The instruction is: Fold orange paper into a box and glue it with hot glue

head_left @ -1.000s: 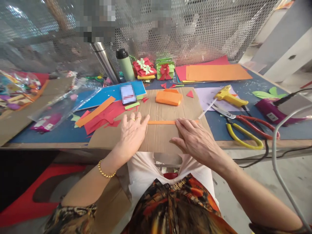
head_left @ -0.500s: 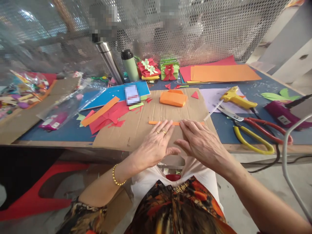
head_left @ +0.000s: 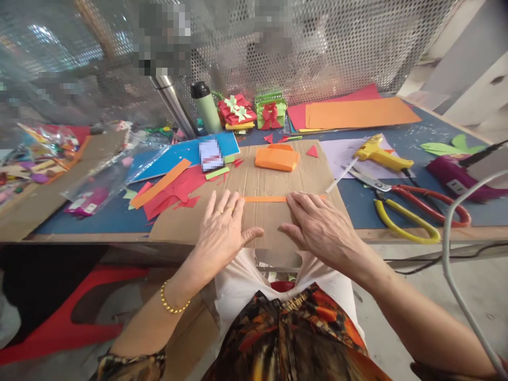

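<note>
A narrow orange paper strip (head_left: pixel 265 199) lies across the brown cardboard sheet (head_left: pixel 254 182). My left hand (head_left: pixel 223 227) rests flat at the strip's left end, with its thumb held apart and nothing gripped. Over the right part of the strip lies my right hand (head_left: pixel 320 225), palm down, thumb stretched out; an orange end shows past its fingers. Behind the strip sits a folded orange paper piece (head_left: pixel 277 159), with a small red triangle (head_left: pixel 312 151) to its right.
Right of the cardboard lie a yellow glue gun (head_left: pixel 383 153) and scissors with red and yellow handles (head_left: pixel 407 214). Left are red paper scraps (head_left: pixel 174 193) and a phone (head_left: pixel 211 155). Behind stand a green bottle (head_left: pixel 207 108) and a steel flask (head_left: pixel 177 106).
My left hand has slid left along the strip, away from my right hand, baring the strip's middle. My right hand stays on its right part. The view has shifted slightly.
</note>
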Demonstrator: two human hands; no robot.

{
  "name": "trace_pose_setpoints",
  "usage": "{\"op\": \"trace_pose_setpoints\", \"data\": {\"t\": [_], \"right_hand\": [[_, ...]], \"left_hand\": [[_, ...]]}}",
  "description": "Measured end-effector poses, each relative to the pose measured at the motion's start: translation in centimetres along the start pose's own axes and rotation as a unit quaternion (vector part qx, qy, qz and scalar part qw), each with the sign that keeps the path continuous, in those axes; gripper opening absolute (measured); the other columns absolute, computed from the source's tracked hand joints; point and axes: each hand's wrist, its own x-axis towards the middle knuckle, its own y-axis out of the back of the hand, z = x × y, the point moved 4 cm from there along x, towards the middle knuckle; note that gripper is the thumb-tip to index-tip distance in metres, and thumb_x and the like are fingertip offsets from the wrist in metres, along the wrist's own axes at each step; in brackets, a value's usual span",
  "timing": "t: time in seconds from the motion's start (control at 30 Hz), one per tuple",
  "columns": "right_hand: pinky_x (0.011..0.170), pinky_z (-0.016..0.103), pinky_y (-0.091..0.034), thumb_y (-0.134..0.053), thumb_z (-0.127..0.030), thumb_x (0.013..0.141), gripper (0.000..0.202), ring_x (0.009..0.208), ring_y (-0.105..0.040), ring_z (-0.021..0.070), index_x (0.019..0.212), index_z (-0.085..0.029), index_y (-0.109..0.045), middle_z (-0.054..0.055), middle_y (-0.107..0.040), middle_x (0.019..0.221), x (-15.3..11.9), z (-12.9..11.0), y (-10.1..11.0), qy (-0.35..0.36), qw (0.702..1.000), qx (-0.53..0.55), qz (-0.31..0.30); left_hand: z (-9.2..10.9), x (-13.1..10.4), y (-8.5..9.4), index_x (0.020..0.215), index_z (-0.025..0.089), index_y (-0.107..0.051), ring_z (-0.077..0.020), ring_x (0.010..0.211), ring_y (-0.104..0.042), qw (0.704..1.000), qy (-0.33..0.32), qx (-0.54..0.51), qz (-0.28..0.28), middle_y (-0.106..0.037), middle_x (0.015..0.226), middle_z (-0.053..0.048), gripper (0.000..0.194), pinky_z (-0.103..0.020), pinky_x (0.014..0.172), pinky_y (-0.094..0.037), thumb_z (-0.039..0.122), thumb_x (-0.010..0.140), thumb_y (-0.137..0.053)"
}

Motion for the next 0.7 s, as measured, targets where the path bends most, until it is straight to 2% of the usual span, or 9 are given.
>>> {"op": "trace_pose_setpoints", "data": {"t": [0.07, 0.1, 0.17, 0.23, 0.3, 0.43, 0.57, 0.7], "right_hand": [[0.09, 0.043, -0.05, -0.043, -0.054, 0.103, 0.057, 0.106, -0.061, 0.0318, 0.128, -0.005, -0.06, 0.019, -0.068, 0.121, 0.1, 0.0, 0.0, -0.004, 1.0, -0.003, -0.011], [0.09, 0.043, -0.049, -0.042, -0.053, 0.104, 0.056, 0.105, -0.061, 0.0317, 0.127, -0.005, -0.06, 0.019, -0.067, 0.119, 0.1, 0.0, 0.0, -0.005, 1.0, -0.004, -0.013], [0.09, 0.042, -0.048, -0.039, -0.052, 0.105, 0.054, 0.105, -0.06, 0.0313, 0.124, -0.006, -0.061, 0.019, -0.067, 0.118, 0.1, 0.0, 0.0, 0.001, 1.0, -0.003, -0.012], [0.09, 0.042, -0.048, -0.036, -0.052, 0.106, 0.054, 0.104, -0.059, 0.0309, 0.124, -0.007, -0.061, 0.019, -0.066, 0.117, 0.1, -0.1, 0.1, 0.003, 1.0, 0.002, -0.009], [0.089, 0.042, -0.048, -0.034, -0.054, 0.105, 0.055, 0.104, -0.057, 0.0308, 0.122, -0.009, -0.062, 0.019, -0.065, 0.116, 0.1, 0.0, 0.2, -0.009, 1.0, 0.008, -0.011], [0.086, 0.042, -0.049, -0.036, -0.058, 0.104, 0.054, 0.1, -0.056, 0.0308, 0.112, -0.013, -0.064, 0.017, -0.064, 0.108, 0.0, 0.1, 0.5, -0.041, 0.999, 0.0, -0.029], [0.087, 0.041, -0.049, -0.037, -0.051, 0.106, 0.047, 0.098, -0.058, 0.0288, 0.116, -0.012, -0.063, 0.015, -0.066, 0.107, -0.9, 0.4, 1.1, -0.029, 0.999, -0.021, -0.034], [0.083, 0.04, -0.048, -0.041, -0.043, 0.106, 0.038, 0.095, -0.059, 0.0283, 0.109, -0.013, -0.064, 0.015, -0.067, 0.104, -2.7, 1.1, 2.1, -0.035, 0.997, -0.059, -0.038]], "left_hand": [[0.9, 0.9, 0.4, 0.14, -0.005, -0.056, -0.0439, 0.154, -0.028, 1.0, 0.007, 0.015, 0.013, -0.042, 0.157, -0.032, 0.105, -0.061, 0.128, -0.022, 0.081, 0.091, -0.023], [1.6, 1.4, 0.5, 0.141, -0.006, -0.055, -0.0437, 0.155, -0.025, 1.0, -0.014, 0.006, 0.014, -0.039, 0.159, -0.032, 0.103, -0.06, 0.128, -0.022, 0.08, 0.092, -0.025], [3.4, 2.3, 0.0, 0.15, -0.001, -0.046, -0.0371, 0.157, -0.025, 0.995, -0.095, -0.039, -0.018, -0.035, 0.164, -0.025, 0.094, -0.054, 0.129, -0.024, 0.073, 0.097, -0.024], [4.5, 2.9, -0.8, 0.153, -0.002, -0.04, -0.032, 0.157, -0.027, 0.985, -0.14, -0.082, -0.055, -0.035, 0.164, -0.024, 0.095, -0.05, 0.129, -0.026, 0.073, 0.098, -0.022], [4.8, 3.2, -1.4, 0.156, 0.0, -0.035, -0.0307, 0.158, -0.026, 0.981, -0.14, -0.113, -0.071, -0.032, 0.166, -0.024, 0.097, -0.05, 0.13, -0.025, 0.075, 0.096, -0.022], [4.4, 3.1, -2.0, 0.158, 0.003, -0.033, -0.0305, 0.158, -0.024, 0.979, -0.128, -0.142, -0.067, -0.03, 0.167, -0.023, 0.099, -0.052, 0.13, -0.022, 0.077, 0.094, -0.021], [4.4, 2.9, -1.8, 0.157, 0.007, -0.036, -0.0295, 0.159, -0.023, 0.978, -0.126, -0.148, -0.07, -0.031, 0.167, -0.022, 0.096, -0.053, 0.13, -0.021, 0.077, 0.094, -0.022], [4.5, 3.0, -1.4, 0.158, 0.012, -0.038, -0.0292, 0.159, -0.023, 0.977, -0.123, -0.156, -0.071, -0.031, 0.168, -0.02, 0.092, -0.054, 0.129, -0.02, 0.077, 0.094, -0.022]]}}
